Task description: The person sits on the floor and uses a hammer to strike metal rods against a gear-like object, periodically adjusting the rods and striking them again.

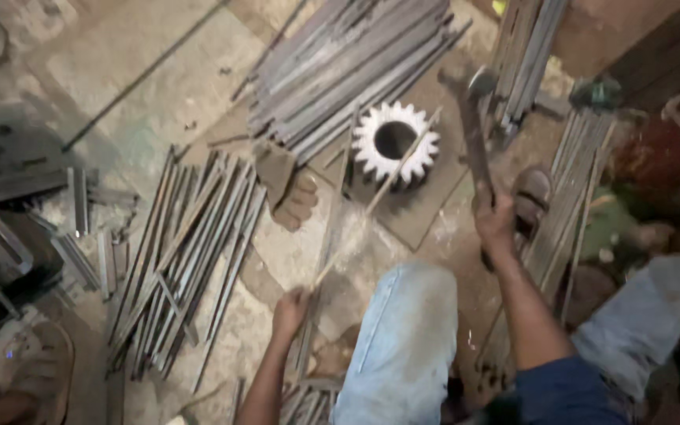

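Gripping the near end of a thin metal strip [371, 201], our left hand [290, 311] sends its long axis up and rightward across the toothed gear [395, 143]. Farther right, our right hand [494, 224] is closed around a hammer [474, 134], head raised just right of the gear.

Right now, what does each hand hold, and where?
Left hand grips a thin rod at its near end; right hand grips a hammer by the handle's end.
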